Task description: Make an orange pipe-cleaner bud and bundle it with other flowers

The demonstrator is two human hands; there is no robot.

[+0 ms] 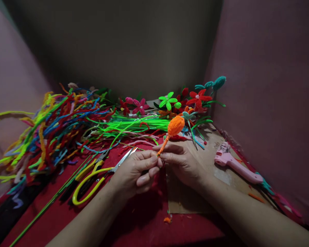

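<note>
Above a dark red tabletop [141,223], in the head view, two bare hands meet around an orange bud [176,126]. It is a plump, fuzzy oval with ridges running lengthwise, set on a narrow stem wrapped in the same orange fluff, and it tilts up and to the right. The left hand [141,168] pinches the stem's lower end, thumb and forefinger together on it and the other fingers curled beneath. The right hand [182,163] grips the same end from the other side, its thumb and forefinger closed on it.

Near the left hand lie scissors [114,169] with shiny steel blades and looped yellow handles, just beside pliers [86,169] with yellow-and-black grips. Farther left sprawls a tangled heap of fuzzy wires [56,127] in many colors. Behind the hands, straight green wires [139,123] form a flat bundle, and beyond them stand soft-petaled flowers [168,100] in green, pink and red. On the right, a smooth pink plastic tool [243,168] rests on stained, flat cardboard [190,202].
</note>
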